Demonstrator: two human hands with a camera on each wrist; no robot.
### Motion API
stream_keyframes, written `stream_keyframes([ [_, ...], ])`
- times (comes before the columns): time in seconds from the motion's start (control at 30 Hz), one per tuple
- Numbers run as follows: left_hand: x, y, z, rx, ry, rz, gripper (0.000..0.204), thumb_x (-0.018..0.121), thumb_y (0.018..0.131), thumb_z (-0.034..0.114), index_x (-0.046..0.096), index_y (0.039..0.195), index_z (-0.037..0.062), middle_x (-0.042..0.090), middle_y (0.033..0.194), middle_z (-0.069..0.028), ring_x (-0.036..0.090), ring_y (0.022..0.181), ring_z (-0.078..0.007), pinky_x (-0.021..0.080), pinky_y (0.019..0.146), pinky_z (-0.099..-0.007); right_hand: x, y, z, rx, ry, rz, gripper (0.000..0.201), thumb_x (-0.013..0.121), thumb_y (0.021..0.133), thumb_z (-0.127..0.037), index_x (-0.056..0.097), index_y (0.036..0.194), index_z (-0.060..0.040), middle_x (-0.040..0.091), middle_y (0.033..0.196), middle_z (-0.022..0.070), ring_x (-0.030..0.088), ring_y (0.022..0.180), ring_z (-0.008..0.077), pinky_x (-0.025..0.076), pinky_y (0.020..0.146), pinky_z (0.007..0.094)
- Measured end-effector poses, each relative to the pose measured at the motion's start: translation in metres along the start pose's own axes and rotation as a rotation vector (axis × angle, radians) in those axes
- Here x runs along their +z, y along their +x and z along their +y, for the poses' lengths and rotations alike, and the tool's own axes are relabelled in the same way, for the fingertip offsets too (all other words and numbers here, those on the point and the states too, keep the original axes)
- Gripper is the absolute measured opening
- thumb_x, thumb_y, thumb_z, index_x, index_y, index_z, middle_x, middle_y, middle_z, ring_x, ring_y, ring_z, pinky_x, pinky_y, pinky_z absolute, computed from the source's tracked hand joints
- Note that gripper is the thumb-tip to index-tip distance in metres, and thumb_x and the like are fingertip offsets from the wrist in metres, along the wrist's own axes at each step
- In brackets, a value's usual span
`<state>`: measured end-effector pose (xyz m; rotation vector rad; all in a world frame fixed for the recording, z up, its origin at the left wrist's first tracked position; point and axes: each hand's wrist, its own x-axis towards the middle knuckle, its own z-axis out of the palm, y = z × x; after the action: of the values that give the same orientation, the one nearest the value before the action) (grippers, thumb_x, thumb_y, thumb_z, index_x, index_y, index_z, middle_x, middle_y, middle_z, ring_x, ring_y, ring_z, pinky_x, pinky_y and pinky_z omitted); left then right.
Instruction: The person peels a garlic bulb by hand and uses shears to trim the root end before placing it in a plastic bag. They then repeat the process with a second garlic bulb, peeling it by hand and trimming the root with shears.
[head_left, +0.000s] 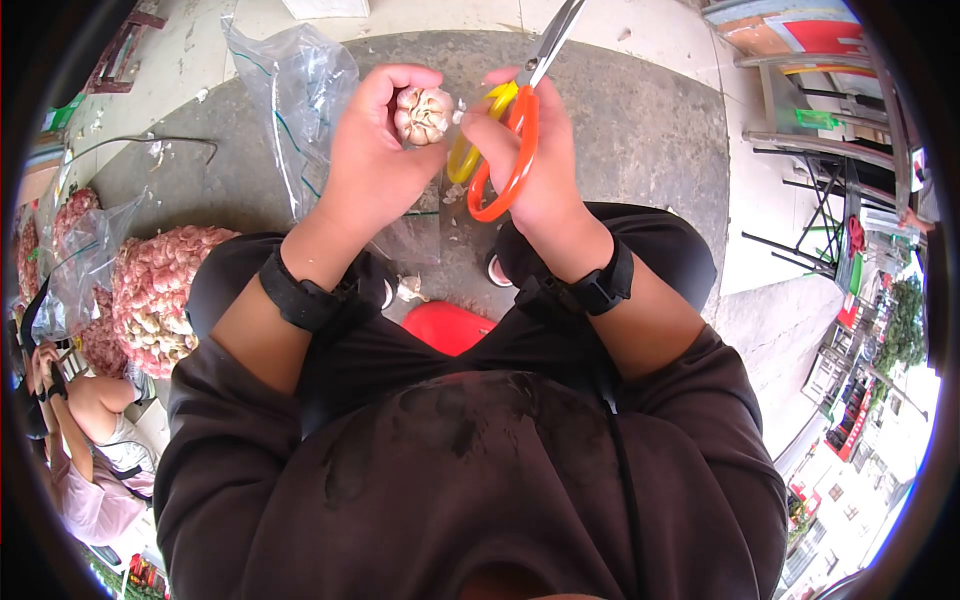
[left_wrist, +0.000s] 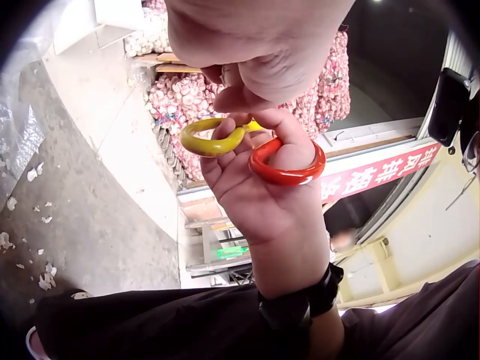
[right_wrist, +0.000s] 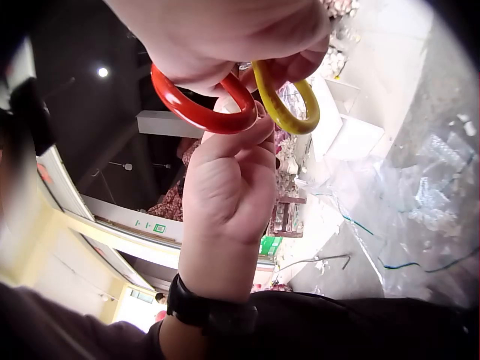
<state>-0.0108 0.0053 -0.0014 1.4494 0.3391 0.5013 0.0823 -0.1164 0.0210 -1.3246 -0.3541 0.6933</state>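
Observation:
In the head view the left hand [head_left: 375, 160] curls its fingers and thumb round a whitish garlic bulb [head_left: 423, 116]. Close on its right, the right hand [head_left: 540, 150] holds scissors with one orange-red handle [head_left: 518, 165] and one yellow handle, blades pointing up and away. A bit of pale skin [head_left: 458, 114] lies at the right thumb and index finger, beside the bulb. Both scissor handles show in the left wrist view, the red one [left_wrist: 287, 177] round the right thumb. The bulb is hidden in both wrist views.
Clear plastic bags [head_left: 300, 100] lie on the concrete floor beyond the left hand. Net sacks of garlic [head_left: 165, 290] stand at the left, near another seated person [head_left: 95, 450]. A red seat [head_left: 448, 328] shows between the legs. Folding metal frames [head_left: 820, 210] stand at the right.

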Motion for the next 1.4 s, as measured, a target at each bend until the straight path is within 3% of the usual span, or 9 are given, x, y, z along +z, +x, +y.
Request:
stream_keyframes([
  [0.17,0.0,-0.002,0.005,-0.005,0.014,0.01,0.053,0.053,0.07,-0.019,0.059,0.118,0.0034,0.061,0.109,-0.0058,0.058,0.101,-0.012,0.049,0.089,-0.0262,-0.002,0.0,-0.004,-0.129,-0.117,-0.044,0.047,0.07,0.082,0.004,0.047,0.122,-0.0062,0.064,0.093,0.0055,0.063,0.083,0.0115,0.051,0.072,0.0256],
  [0.33,0.002,-0.003,0.003,0.037,0.157,0.018,0.059,0.051,0.066,-0.018,0.064,0.117,0.0062,0.065,0.114,-0.0098,0.062,0.105,-0.0205,0.049,0.091,-0.0296,-0.002,0.0,-0.003,-0.222,-0.25,-0.09,0.051,0.07,0.079,0.005,0.047,0.123,-0.0074,0.065,0.095,0.0049,0.062,0.079,0.0096,0.051,0.068,0.0234],
  [0.53,-0.001,0.0,0.009,0.341,0.576,-0.031,0.063,0.05,0.063,-0.018,0.064,0.118,0.0076,0.065,0.115,-0.0151,0.062,0.106,-0.0327,0.05,0.092,-0.0349,-0.009,0.0,-0.009,-0.194,-0.409,-0.122,0.051,0.07,0.078,0.003,0.048,0.123,-0.0078,0.065,0.093,0.0045,0.062,0.078,0.0086,0.05,0.065,0.0226],
  [0.63,0.001,-0.004,0.012,0.152,0.464,-0.036,0.06,0.049,0.065,-0.018,0.063,0.118,0.0049,0.066,0.116,-0.0128,0.062,0.108,-0.0263,0.049,0.091,-0.0327,-0.008,0.0,-0.013,-0.167,-0.404,-0.109,0.05,0.071,0.079,0.002,0.049,0.122,-0.0075,0.065,0.092,0.0045,0.062,0.078,0.0081,0.05,0.065,0.0225],
  [0.73,0.009,-0.002,0.006,-0.054,-0.122,0.013,0.058,0.046,0.067,-0.02,0.062,0.119,0.0015,0.067,0.113,-0.009,0.062,0.104,-0.0186,0.049,0.089,-0.0286,-0.008,0.0,-0.009,-0.194,-0.359,-0.112,0.048,0.071,0.08,0.0,0.05,0.122,-0.0083,0.065,0.091,0.0038,0.062,0.079,0.0078,0.051,0.068,0.0231],
  [0.93,-0.014,0.007,0.013,-0.181,-0.16,0.001,0.063,0.043,0.067,-0.021,0.059,0.124,0.0002,0.065,0.109,-0.0079,0.062,0.099,-0.0146,0.048,0.092,-0.0244,-0.031,0.014,-0.027,-0.505,-0.843,-0.238,0.053,0.08,0.076,-0.011,0.058,0.125,-0.0113,0.063,0.089,0.0064,0.062,0.076,0.0186,0.051,0.071,0.0297],
  [1.03,-0.03,0.011,0.019,-0.206,-0.271,0.056,0.064,0.043,0.067,-0.019,0.058,0.126,0.0005,0.065,0.109,-0.0086,0.062,0.098,-0.0156,0.048,0.089,-0.0242,-0.042,0.017,-0.041,-0.537,-0.966,-0.358,0.059,0.084,0.072,-0.019,0.059,0.125,-0.0117,0.062,0.09,0.0086,0.06,0.077,0.0245,0.05,0.073,0.0331],
  [1.17,-0.036,0.017,0.027,-0.036,-0.246,0.183,0.059,0.044,0.068,-0.018,0.059,0.122,0.0007,0.063,0.116,-0.0093,0.06,0.1,-0.0143,0.048,0.084,-0.0233,-0.042,0.01,-0.057,-0.457,-1.041,-0.524,0.063,0.086,0.07,-0.025,0.059,0.125,-0.0127,0.062,0.094,0.0085,0.058,0.082,0.0249,0.05,0.076,0.0355],
  [1.4,-0.046,0.016,0.026,-0.001,-0.256,0.156,0.053,0.049,0.071,-0.02,0.057,0.119,0.0015,0.061,0.109,-0.0056,0.059,0.1,-0.0127,0.048,0.085,-0.0238,-0.038,0.005,-0.047,-0.386,-1.117,-0.429,0.068,0.085,0.071,-0.035,0.056,0.126,-0.0094,0.062,0.108,0.0098,0.058,0.09,0.026,0.049,0.083,0.0374],
])
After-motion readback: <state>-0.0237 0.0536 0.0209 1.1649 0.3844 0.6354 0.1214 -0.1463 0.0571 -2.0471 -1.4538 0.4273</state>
